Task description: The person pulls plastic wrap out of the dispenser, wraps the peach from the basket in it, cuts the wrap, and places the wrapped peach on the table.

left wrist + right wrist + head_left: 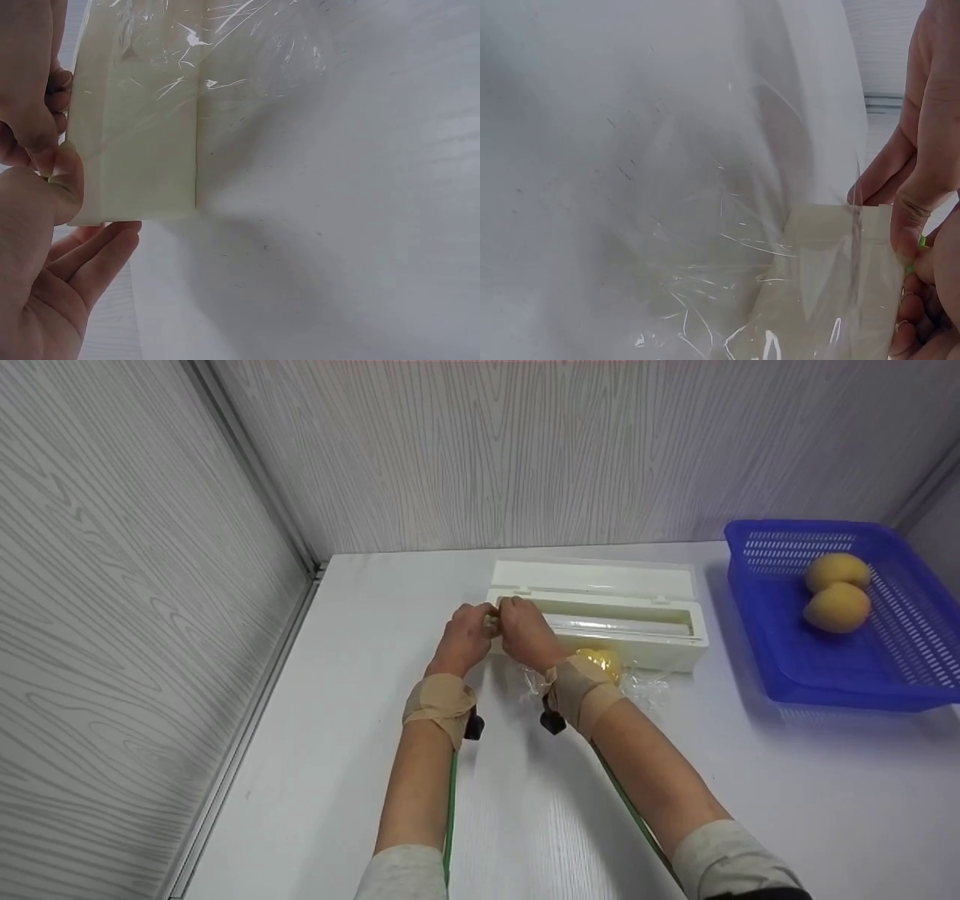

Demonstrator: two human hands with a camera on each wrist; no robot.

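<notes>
Sleeves [731, 856], wrapped fruit [606, 662]: head-view only

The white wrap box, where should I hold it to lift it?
I'd hold the white box by its two short ends, one hand from each side, because it's long and narrow. The lid, flipped open at the back, might bend, and a wrapped yellow thing sits in front. The left hand and right hand crowd the left end.

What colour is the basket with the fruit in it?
The basket is deep blue; it shows best in the head view.
</notes>
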